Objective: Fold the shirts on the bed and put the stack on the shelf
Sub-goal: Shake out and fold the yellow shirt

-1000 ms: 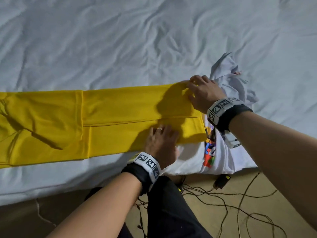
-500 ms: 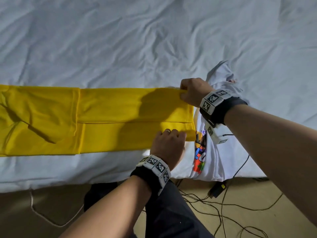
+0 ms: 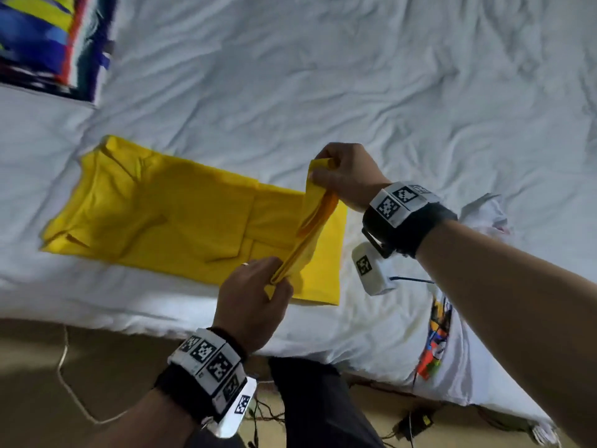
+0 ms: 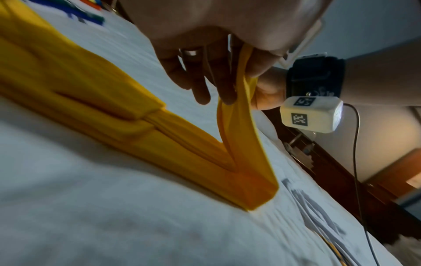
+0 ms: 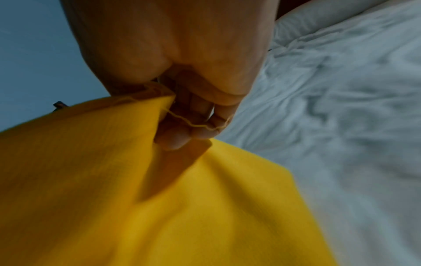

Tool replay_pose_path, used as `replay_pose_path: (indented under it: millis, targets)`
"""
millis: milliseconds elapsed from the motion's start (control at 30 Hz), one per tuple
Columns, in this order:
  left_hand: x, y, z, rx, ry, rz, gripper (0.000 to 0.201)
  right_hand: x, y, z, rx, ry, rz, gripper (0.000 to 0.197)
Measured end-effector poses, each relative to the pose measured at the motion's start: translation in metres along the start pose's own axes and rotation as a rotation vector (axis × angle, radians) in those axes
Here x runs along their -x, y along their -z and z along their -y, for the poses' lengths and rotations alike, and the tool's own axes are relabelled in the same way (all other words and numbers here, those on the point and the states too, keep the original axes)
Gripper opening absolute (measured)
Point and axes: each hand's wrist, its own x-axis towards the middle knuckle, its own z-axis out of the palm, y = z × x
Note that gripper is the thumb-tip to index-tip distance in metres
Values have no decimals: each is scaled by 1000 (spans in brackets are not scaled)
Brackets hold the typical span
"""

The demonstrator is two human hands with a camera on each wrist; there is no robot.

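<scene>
Left hand (image 3: 255, 295), right hand (image 3: 345, 176) each pinch lifted end of yellow shirt (image 3: 181, 221).

Bedroom in a home. Bed (image 3: 355, 76) with wrinkled white sheet fills most of head view. Clothes lie on it: yellow shirt (image 3: 168, 218) folded into a long strip, white printed shirt (image 3: 458, 344) crumpled at near edge, colourful folded fabric (image 3: 48, 37) at far left corner. Tan floor (image 3: 48, 383) below with loose cables (image 3: 403, 425). Dark wooden furniture (image 4: 341, 171) and plain wall (image 4: 376, 27) show in left wrist view.
</scene>
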Motion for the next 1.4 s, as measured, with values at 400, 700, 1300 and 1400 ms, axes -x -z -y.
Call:
replay_pose_path:
  millis: [400,700,1300,1400]
  targets:
    - [-12,164,174,-108,361,-69,13,-105,-206,144,17,-147,58,5]
    - [-29,231,255,-363,437,89,18,-158,-282,203,2,-277,-6,10]
    - [-153,190,242,-723,-32,525,83,-23,-220,63,731,30,42,64]
    - [-168,201,263,-792,105,530,83,-5,-205,22,736,-174,144,71]
